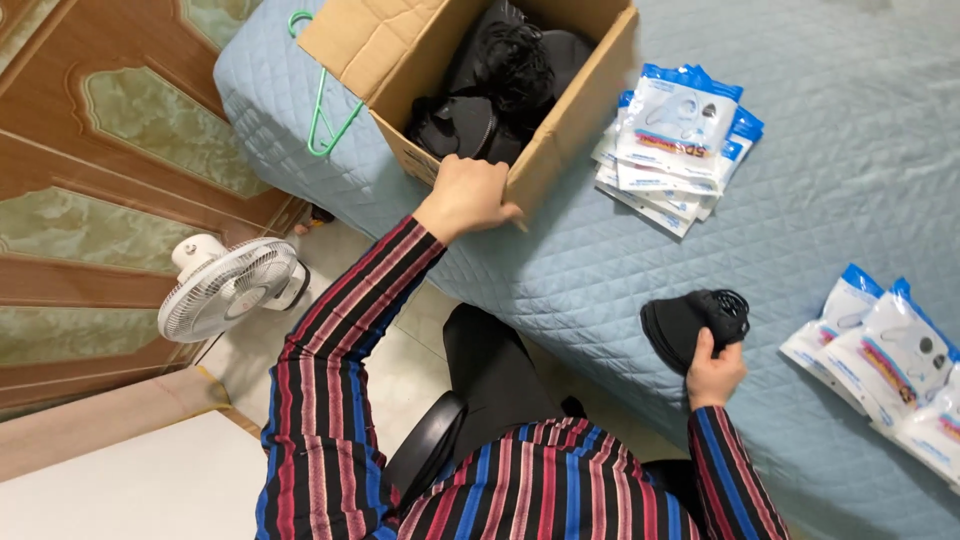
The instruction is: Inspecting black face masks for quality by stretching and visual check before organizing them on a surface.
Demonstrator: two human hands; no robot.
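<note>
Beside the cardboard box (560, 130), packets (670, 140) already lie stacked on the bed (850, 100), with more packets farther off. The left hand (468, 195) grips the box's near rim. The right hand (715, 372) clasps black masks (690, 322); many remain inside the box.

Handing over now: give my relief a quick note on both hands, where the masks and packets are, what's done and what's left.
Left hand: gripping the near corner of the cardboard box.
Right hand: holding a stack of black masks over the bed.
Box: many loose black masks inside.
Done: one packet pile beside the box, another packet pile at right.
Left: the held stack and box contents, apparently unpacked.
</note>
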